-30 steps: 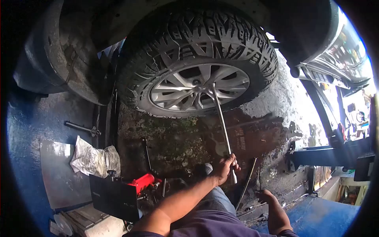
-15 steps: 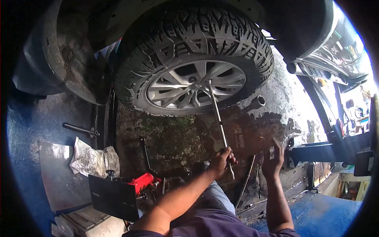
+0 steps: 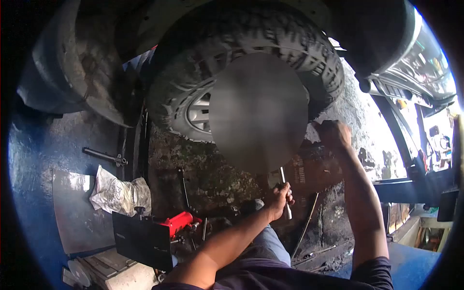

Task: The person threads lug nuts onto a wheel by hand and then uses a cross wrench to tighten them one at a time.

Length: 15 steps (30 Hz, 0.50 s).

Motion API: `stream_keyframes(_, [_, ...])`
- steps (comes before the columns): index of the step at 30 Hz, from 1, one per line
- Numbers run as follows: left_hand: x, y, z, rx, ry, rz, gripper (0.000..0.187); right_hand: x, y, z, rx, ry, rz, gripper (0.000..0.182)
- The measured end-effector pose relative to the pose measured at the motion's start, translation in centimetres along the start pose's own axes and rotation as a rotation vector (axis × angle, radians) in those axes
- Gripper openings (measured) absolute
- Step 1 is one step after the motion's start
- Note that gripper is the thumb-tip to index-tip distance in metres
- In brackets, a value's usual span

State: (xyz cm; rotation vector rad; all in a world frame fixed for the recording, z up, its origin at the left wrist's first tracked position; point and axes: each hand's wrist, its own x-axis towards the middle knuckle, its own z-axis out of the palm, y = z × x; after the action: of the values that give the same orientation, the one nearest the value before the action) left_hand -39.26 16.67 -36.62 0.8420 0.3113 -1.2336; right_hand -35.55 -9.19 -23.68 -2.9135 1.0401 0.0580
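A large wheel (image 3: 188,72) with a chunky treaded tire fills the top middle, its rim mostly hidden by a round grey blur. Below the blur, my left hand (image 3: 279,200) is wrapped round the lower part of a metal rod wrench (image 3: 288,211); the tool's upper end is hidden. My right hand (image 3: 334,134) is closed beside the tire's lower right edge. Whether it holds anything cannot be made out.
A white sack (image 3: 118,191) and a metal bar tool (image 3: 104,156) lie at the left. Near them are a black panel (image 3: 140,239) and a red tool (image 3: 179,222). A thin rod (image 3: 307,224) lies on the floor right of my legs.
My right hand has moved up toward the tire and its fingers have closed. The wheel's tread is smeared by motion. A grey blur now covers the rim. My left hand still grips the wrench.
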Motion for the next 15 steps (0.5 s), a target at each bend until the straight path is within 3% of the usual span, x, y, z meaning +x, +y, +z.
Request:
stream_keyframes(3, [-1.1,0.1,-0.4,0.05,0.034,0.052,0.024,-2.2,-1.4,-2.9,-0.029,-0.199,-0.04,0.051])
stream_keyframes(5, [-3.2,0.5,-0.9,0.23,0.167,0.102,0.024,-4.1,-2.5,-3.3,-0.045,-0.217,-0.065,0.046])
stream_keyframes(8, [-5.7,-1.5,-3.5,0.234,0.204,0.065,0.023,-7.1,-3.4,-1.8,-0.106,-0.168,-0.27,0.039])
stream_keyframes(12, [-8.5,-2.0,-6.9,0.138,0.208,0.059,0.022,-8.9,-8.5,-1.9,0.001,-0.145,-0.23,0.028])
stream_keyframes(15, [-9.3,-0.1,-8.2,0.138,0.263,0.067,0.028,-8.0,-9.4,0.5,0.062,-0.073,-0.327,0.025])
